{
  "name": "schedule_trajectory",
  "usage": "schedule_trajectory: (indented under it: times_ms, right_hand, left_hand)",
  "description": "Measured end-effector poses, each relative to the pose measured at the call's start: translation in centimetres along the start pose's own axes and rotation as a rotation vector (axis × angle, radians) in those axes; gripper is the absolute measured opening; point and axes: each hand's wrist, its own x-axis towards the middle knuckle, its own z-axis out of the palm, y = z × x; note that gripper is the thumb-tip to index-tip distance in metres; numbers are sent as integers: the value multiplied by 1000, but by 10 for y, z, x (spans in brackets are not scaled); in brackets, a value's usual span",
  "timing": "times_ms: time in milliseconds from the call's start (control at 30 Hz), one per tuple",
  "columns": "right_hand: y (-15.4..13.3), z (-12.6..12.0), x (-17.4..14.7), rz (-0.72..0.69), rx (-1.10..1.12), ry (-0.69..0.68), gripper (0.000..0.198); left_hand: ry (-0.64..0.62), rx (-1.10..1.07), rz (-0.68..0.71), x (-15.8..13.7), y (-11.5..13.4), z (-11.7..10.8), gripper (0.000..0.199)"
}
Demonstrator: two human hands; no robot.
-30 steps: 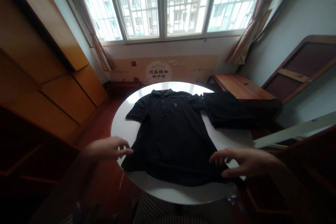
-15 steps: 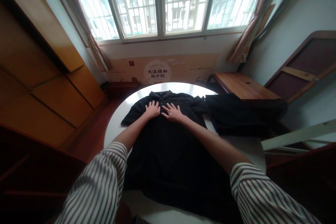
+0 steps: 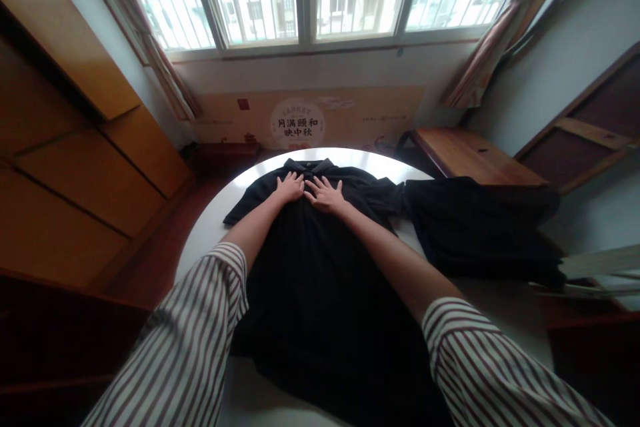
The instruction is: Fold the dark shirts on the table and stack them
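A black short-sleeved polo shirt (image 3: pixel 320 280) lies spread face up on a round white table (image 3: pixel 200 240), its collar toward the window. My left hand (image 3: pixel 291 187) rests flat on the upper chest, just left of the button placket, fingers spread. Beside it, on the placket's right, my right hand (image 3: pixel 325 195) also lies flat with its fingers apart. Both hands are just below the collar and hold nothing. The shirt's right sleeve reaches a pile of dark folded cloth (image 3: pixel 465 223) on the table's right side.
Behind the table stands a low wooden table (image 3: pixel 480 157), at the back right. A barred window (image 3: pixel 300 0) with curtains (image 3: pixel 480 67) spans the far wall above a printed banner (image 3: pixel 350 117). Wooden cabinets (image 3: pixel 90 187) line the left side.
Both hands have slid a little up the shirt toward the collar, staying flat with fingers spread. The camera view has shifted slightly closer and downward.
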Motion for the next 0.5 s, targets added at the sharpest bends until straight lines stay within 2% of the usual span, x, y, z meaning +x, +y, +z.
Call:
schedule_trajectory:
  times_ms: [133,300,400,500]
  right_hand:
    - [5,-2,6,-18,10,22,68]
    - [-3,-1,-11,-10,4,128,62]
    - [-14,2,-30,40,-13,184,58]
    - [-28,6,-64,41,-22,175,57]
  left_hand:
    - [6,-5,-12,6,-1,-1,57]
    - [52,114,-23,-13,13,-9,56]
    - [63,210,15,-43,33,-17,46]
    - [47,227,104,-95,53,-22,33]
